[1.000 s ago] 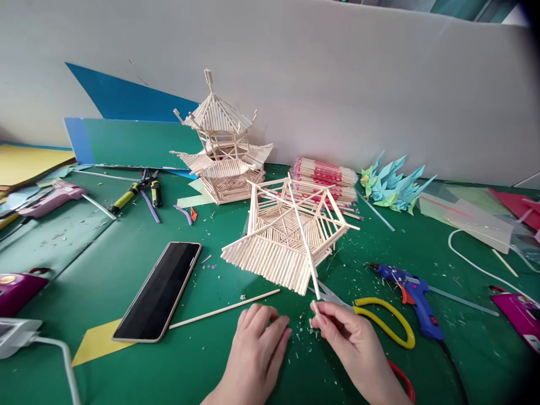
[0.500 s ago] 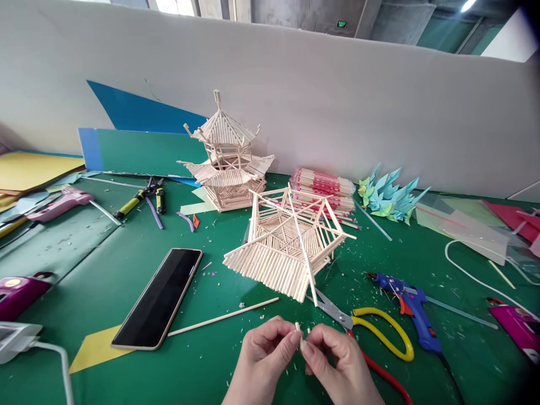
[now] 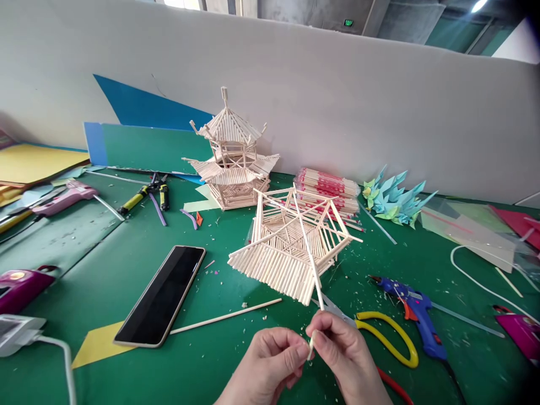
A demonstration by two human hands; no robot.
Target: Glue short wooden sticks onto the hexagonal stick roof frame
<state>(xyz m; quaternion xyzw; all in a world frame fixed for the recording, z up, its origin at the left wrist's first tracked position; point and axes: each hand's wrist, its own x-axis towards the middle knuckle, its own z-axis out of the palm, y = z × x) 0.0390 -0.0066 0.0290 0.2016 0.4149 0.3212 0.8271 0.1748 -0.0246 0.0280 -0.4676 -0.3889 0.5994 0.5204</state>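
Observation:
Low in the middle of the view, my left hand [image 3: 268, 368] and my right hand [image 3: 348, 357] meet over the green mat [image 3: 211, 360]. Both pinch one short pale stick piece [image 3: 311, 343] between thumb and fingertips. Just beyond them stands an unfinished hexagonal roof frame of wooden sticks [image 3: 291, 242], with one long stick sloping down toward my right hand. A finished two-tier stick pagoda [image 3: 231, 154] stands farther back. A loose long stick [image 3: 225, 316] lies left of my hands.
Yellow-handled scissors [image 3: 379, 332] and a blue glue gun [image 3: 411, 304] lie to the right. A black phone [image 3: 162, 295] lies at the left. A bundle of wrapped sticks [image 3: 327, 188], paper cranes [image 3: 392, 197], pliers [image 3: 143, 194] and pink glue guns [image 3: 63, 197] ring the mat.
My left hand lifted off the mat and joined my right hand, so both now pinch the short stick piece. The view tilted up and shifted slightly.

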